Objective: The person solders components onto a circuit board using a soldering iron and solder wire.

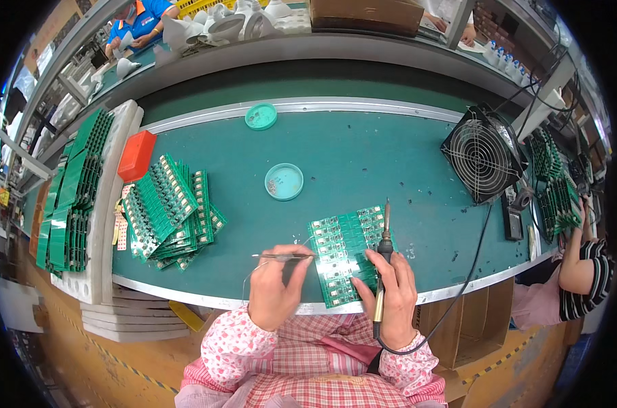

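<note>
A green circuit board panel (330,262) with rows of small components lies at the table's front edge, between my hands. My left hand (274,292) is closed on slim metal tweezers (281,257), lying crosswise at the board's left edge. A thin wire loops beside that hand. In my right hand (397,296) is a soldering iron (386,246), held along the board's right side with its tip pointing away from me. The right thumb and fingertips rest on or just above the board. Whether they touch it I cannot tell.
Stacked green boards (165,211) stand left, near a red box (137,156) and a white foam tray (121,146). Two round turquoise dishes (284,181) sit farther back. A black fan (485,155) stands at right. The iron's cable (468,279) curves rightward. Another person's arm (577,268) shows far right.
</note>
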